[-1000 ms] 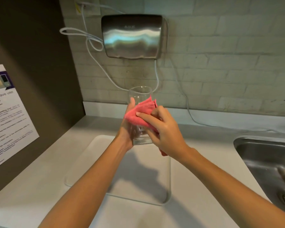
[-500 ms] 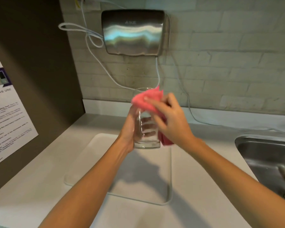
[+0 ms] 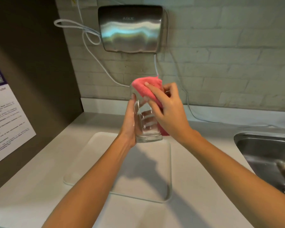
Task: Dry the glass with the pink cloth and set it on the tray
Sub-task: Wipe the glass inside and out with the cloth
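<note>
We see a dim, greenish-lit kitchen corner. Light from above and behind throws soft arm shadows across the white tray (image 3: 92,162). The steel hand dryer (image 3: 132,28) carries wavy bright reflections. The picture is soft overall; the wide lens bends the wall tiles and smears the text of the notice (image 3: 5,112) at left.

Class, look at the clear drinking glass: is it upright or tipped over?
Upright. The clear drinking glass has its thick base lowest and its mouth on top, under the pink cloth, gripped by the left hand above the white tray.
</note>
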Demonstrator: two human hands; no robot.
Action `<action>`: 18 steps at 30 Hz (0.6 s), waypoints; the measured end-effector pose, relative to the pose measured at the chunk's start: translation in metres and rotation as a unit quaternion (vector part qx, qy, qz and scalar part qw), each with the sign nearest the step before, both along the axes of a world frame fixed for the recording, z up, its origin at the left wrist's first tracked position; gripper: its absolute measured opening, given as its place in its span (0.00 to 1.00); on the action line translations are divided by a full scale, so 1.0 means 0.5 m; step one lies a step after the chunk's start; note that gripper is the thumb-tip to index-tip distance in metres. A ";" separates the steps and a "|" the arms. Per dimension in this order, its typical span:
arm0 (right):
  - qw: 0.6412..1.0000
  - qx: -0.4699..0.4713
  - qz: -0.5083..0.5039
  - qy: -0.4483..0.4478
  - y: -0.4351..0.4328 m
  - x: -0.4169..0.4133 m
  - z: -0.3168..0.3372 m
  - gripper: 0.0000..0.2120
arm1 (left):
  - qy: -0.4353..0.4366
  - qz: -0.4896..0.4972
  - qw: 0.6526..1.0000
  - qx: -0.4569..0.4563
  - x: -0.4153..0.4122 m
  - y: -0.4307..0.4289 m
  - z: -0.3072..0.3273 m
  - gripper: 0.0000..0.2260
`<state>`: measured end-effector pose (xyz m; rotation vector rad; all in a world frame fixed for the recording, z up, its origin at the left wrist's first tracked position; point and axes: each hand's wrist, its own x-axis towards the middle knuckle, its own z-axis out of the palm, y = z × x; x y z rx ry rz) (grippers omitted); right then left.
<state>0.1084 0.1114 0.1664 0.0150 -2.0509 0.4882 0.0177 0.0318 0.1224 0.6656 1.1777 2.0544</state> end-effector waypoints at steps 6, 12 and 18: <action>0.994 0.074 0.010 -0.079 -0.020 0.055 -0.052 0.19 | 0.066 -0.009 0.998 0.002 -0.026 -0.021 -0.005 0.35; 0.996 0.042 -0.052 -0.054 -0.012 0.014 0.019 0.20 | 0.014 0.006 1.000 0.016 -0.010 -0.002 0.005 0.30; 0.982 0.147 0.011 -0.118 -0.032 0.061 -0.037 0.19 | 0.023 -0.002 1.000 0.004 -0.035 -0.013 -0.007 0.36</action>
